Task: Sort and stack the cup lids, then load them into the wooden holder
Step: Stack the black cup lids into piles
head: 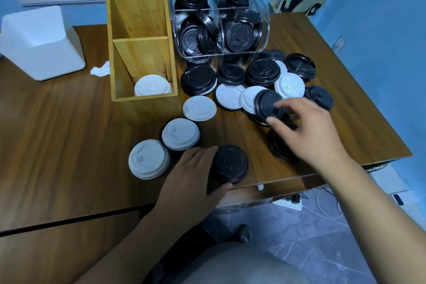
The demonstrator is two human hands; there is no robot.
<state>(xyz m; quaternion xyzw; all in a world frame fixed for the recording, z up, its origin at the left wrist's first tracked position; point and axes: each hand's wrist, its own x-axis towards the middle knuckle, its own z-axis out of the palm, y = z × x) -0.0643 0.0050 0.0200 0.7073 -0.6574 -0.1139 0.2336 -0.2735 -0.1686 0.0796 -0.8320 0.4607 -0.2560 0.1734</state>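
Note:
My left hand (196,173) grips a stack of black lids (230,163) near the table's front edge, fingers and thumb curled round its side. My right hand (306,129) pinches a tilted black lid (267,105) lifted above the scattered pile. Loose black and white lids (232,97) lie mixed across the table middle. Three white lid stacks (147,162) (180,134) (199,108) sit in a diagonal row left of my left hand. The wooden holder (140,106) stands at the back, with white lids (152,87) in its nearest compartment.
A clear plastic bin (265,30) full of black lids stands behind the pile. A white box (39,44) and a crumpled tissue (100,69) lie at the left. The table's front edge (276,180) runs just below my left hand, with floor beneath.

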